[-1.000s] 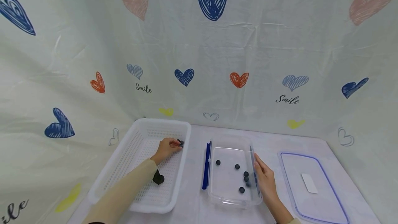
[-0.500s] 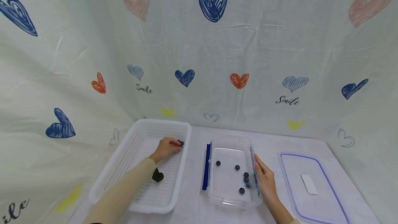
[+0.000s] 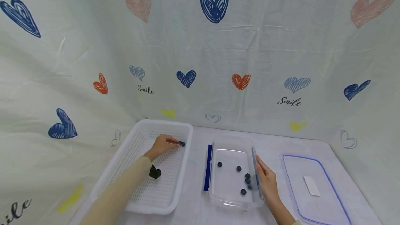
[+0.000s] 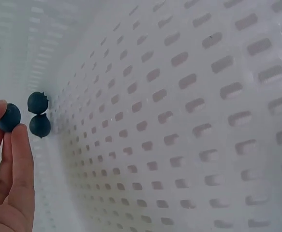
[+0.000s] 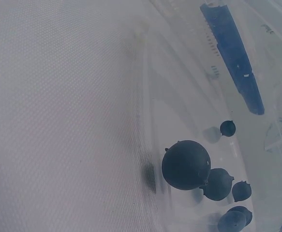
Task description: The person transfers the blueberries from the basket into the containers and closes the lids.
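Work looks part done: several dark balls [image 3: 220,164] in the clear box [image 3: 229,183], lid [image 3: 312,169] lying off to its right; one ball [image 4: 9,117] pinched in the left hand [image 3: 162,145], two more balls [image 4: 39,125] left at the far right of the white basket [image 3: 156,208]; right hand [image 3: 267,180], fingers extended, touching the box.

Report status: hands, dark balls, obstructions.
Left hand pinching dark ball in white basket. Right hand against clear box. Two more balls near left fingertips, nothing visibly blocking.
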A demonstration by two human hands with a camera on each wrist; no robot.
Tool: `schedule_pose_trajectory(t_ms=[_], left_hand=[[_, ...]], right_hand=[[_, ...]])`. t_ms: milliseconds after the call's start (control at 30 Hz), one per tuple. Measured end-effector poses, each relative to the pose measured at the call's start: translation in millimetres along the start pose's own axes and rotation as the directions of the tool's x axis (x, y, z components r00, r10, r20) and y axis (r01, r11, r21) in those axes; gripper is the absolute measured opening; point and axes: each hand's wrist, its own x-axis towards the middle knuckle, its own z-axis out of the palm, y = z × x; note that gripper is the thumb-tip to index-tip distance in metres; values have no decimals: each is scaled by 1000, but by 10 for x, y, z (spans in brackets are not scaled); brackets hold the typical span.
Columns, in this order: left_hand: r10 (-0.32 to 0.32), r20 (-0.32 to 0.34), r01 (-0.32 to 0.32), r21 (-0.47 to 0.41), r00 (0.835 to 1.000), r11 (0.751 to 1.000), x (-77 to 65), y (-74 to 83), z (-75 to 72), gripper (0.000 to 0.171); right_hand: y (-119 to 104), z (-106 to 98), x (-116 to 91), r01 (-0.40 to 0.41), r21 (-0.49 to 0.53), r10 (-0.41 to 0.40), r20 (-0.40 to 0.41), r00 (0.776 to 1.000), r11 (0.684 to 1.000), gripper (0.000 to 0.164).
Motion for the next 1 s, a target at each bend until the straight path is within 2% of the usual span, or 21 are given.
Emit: schedule_pose_trajectory(t_ms=[467, 900, 1000], left_hand=[[50, 24, -47, -109, 998, 993, -105, 80, -293, 28], [49, 31, -43, -176, 998, 984, -213, 361, -432, 30], [67, 45, -58, -189, 997, 980, -226, 418, -442, 32]], right_hand=[[20, 5, 15, -13, -4, 13, -13, 1000, 1000, 48], [13, -2, 7, -12, 8, 12, -4, 1000, 1000, 49], [7, -1, 9, -12, 13, 12, -6, 1000, 1000, 48]])
